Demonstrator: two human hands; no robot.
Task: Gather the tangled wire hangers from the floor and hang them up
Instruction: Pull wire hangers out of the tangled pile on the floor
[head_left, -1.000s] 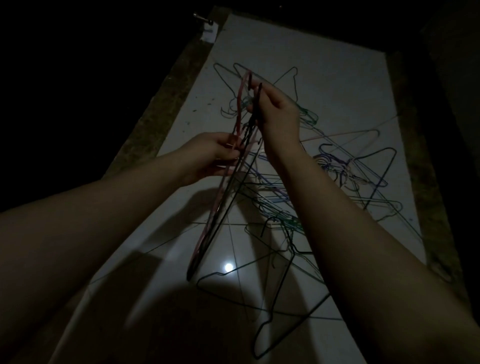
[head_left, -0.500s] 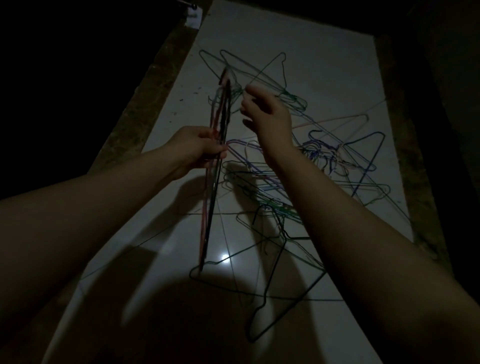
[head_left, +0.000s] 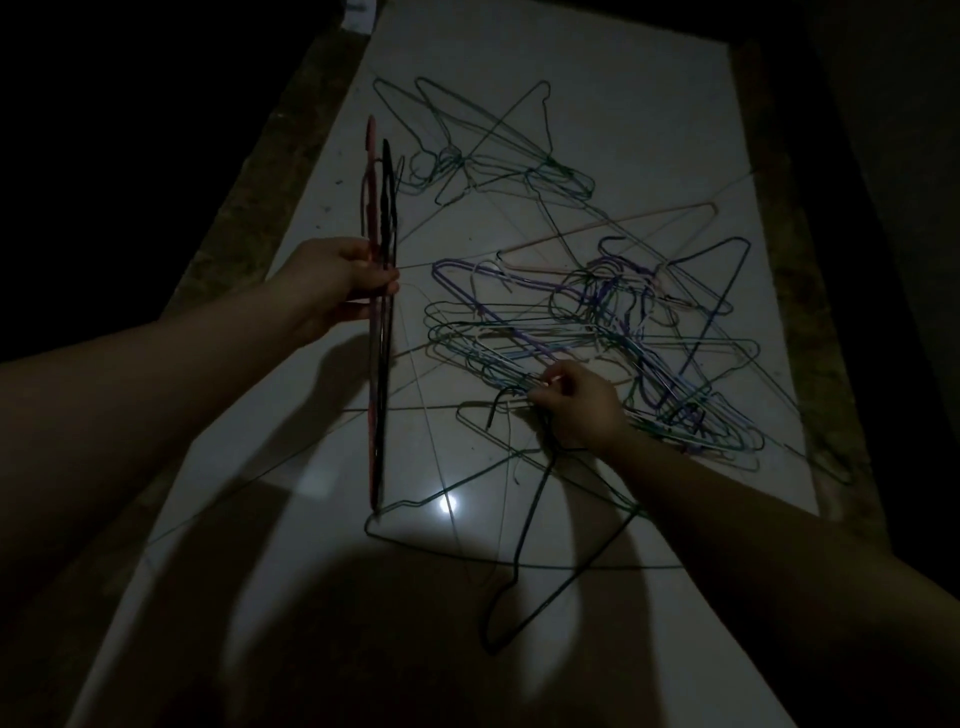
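Tangled wire hangers in green, purple, blue and pale pink lie spread over the glossy white tiled floor, lit dimly. The left hand is closed around a small bunch of red and black wire hangers, held upright and edge-on above the floor, left of the pile. The right hand is down at the pile's near edge, fingers pinched on thin wire there.
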